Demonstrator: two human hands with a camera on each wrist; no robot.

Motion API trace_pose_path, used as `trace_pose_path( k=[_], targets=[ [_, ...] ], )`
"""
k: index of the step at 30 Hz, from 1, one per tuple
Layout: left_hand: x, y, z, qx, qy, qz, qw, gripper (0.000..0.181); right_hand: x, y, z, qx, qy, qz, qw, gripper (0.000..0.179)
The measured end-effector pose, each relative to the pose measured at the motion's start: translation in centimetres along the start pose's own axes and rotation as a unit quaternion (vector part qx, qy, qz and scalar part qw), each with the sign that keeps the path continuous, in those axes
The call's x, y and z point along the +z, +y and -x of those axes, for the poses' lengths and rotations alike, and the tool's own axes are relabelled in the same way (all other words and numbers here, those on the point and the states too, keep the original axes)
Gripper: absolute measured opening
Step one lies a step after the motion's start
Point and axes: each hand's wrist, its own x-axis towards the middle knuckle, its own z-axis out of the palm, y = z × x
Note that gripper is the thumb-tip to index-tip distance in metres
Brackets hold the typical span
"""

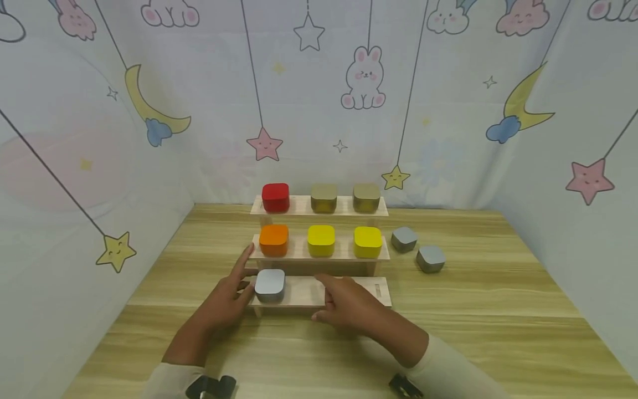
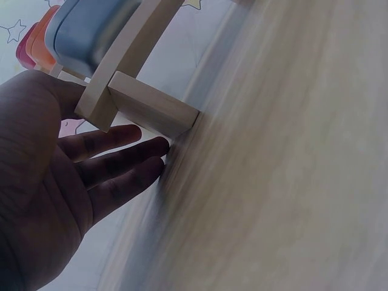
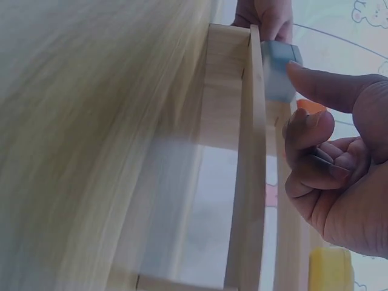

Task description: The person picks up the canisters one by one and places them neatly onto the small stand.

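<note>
A wooden three-step rack (image 1: 304, 299) stands on the table. On its lowest step, at the left end, sits a grey rounded block (image 1: 270, 285). My left hand (image 1: 226, 296) is at that end, thumb beside the block; the left wrist view shows its other fingers (image 2: 121, 182) extended loosely beside the rack's leg (image 2: 151, 103). Over the middle of the lowest step is my right hand (image 1: 349, 302), index finger reaching forward, nothing held. In the right wrist view its other fingers (image 3: 321, 173) are loosely curled and its thumb (image 3: 330, 88) overlaps the grey block.
The middle step bears an orange block (image 1: 274, 240) and two yellow blocks (image 1: 321, 240). On the top step are a red block (image 1: 276, 198) and two olive-gold blocks (image 1: 324, 198). Two more grey blocks (image 1: 431, 259) lie on the table right of the rack. A patterned curtain (image 1: 309, 100) hangs behind.
</note>
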Motion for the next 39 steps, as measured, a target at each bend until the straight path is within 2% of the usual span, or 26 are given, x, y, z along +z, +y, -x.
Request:
trace_pose_path(
  k=[11, 19, 23, 27, 34, 39],
  targets=[
    [0.0, -0.1, 0.0, -0.014, -0.008, 0.003, 0.9999, 0.092, -1.9, 1.5, 3.2, -0.024, 0.015, -0.028, 0.9992, 0.076],
    [0.1, -0.1, 0.1, -0.003, -0.008, 0.007, 0.9999, 0.091, -3.0, 3.1, 5.2, -0.027, 0.017, -0.037, 0.9988, 0.073],
    [0.0, 0.0, 0.1, -0.015, -0.007, 0.003, 0.9999, 0.092, -3.7, 4.1, 6.1, -0.03, 0.024, -0.04, 0.9985, 0.072],
    [-0.2, 0.1, 0.1, -0.02, -0.012, 0.0, 0.9997, 0.092, -4.4, 5.4, 6.9, -0.024, 0.05, -0.036, 0.9978, 0.068],
    [-0.2, 0.1, 0.0, -0.02, -0.009, 0.003, 0.9997, 0.091, -5.2, 8.0, 8.6, 0.006, 0.124, -0.03, 0.9919, 0.053],
    [-0.2, 0.1, 0.0, -0.017, -0.011, -0.001, 0.9998, 0.092, -5.6, 9.6, 9.3, 0.036, 0.137, -0.058, 0.9881, 0.055]
  ],
)
